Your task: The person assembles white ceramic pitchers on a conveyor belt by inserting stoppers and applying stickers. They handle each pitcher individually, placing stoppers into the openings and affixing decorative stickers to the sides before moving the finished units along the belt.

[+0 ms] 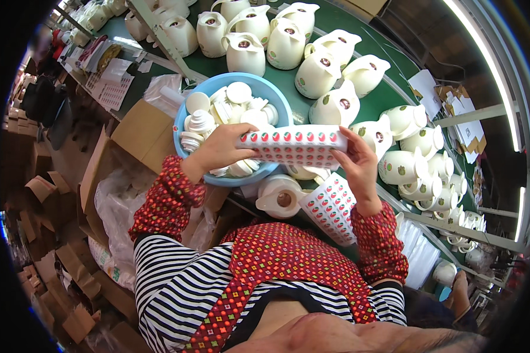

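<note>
A white sheet of red and green stickers (291, 147) is stretched between my hands, its upper edge bent over. My left hand (227, 147) pinches its left end above the basin, and my right hand (359, 162) pinches the right end between thumb and fingers. Below it lies another sticker sheet (330, 209) with the same print, beside my right forearm. An open-topped cream jug (278, 197) is close to my body, under the held sheet. Behind my left hand, a blue basin (282, 101) holds many white round lids (239, 93), some partly covered by the hand and sheet.
Cream jugs (245, 54) crowd the green conveyor (303, 106) from far left to right. An open cardboard box (138, 132) with clear plastic bags (121, 203) stands at my left. Metal rails and a light tube (494, 59) run along the right. Another person's arm (460, 294) shows at lower right.
</note>
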A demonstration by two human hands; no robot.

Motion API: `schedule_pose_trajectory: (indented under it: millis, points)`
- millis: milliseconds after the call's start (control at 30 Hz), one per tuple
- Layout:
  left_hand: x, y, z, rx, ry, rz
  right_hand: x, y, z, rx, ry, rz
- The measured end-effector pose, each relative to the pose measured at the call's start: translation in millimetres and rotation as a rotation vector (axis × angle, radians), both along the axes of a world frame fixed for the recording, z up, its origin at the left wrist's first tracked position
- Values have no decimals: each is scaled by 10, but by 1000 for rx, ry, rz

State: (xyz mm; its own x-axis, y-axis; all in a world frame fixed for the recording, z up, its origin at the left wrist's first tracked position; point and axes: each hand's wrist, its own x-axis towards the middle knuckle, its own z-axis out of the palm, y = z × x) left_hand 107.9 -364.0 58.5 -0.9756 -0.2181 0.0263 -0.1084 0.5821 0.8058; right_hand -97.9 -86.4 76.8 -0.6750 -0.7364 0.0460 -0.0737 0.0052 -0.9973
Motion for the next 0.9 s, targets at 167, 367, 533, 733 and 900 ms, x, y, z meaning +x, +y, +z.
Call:
schedule_pose_trajectory:
  millis: [167, 367, 533, 733, 900]
  points:
    - [107, 539, 420, 602, 28, 100, 136, 591, 338, 52, 165, -50]
    - [36, 981, 557, 540, 97, 101, 206, 1205, 495, 46, 110, -121]
    - [-68, 1434, 815, 660, 271, 129, 217, 1616, 587, -15, 154, -95]
    - [-24, 1697, 964, 331, 387, 82, 326, 1742, 880, -121, -289, 41]
    - [5, 1797, 968, 341, 414, 149, 432, 1813, 975, -238, -195, -7]
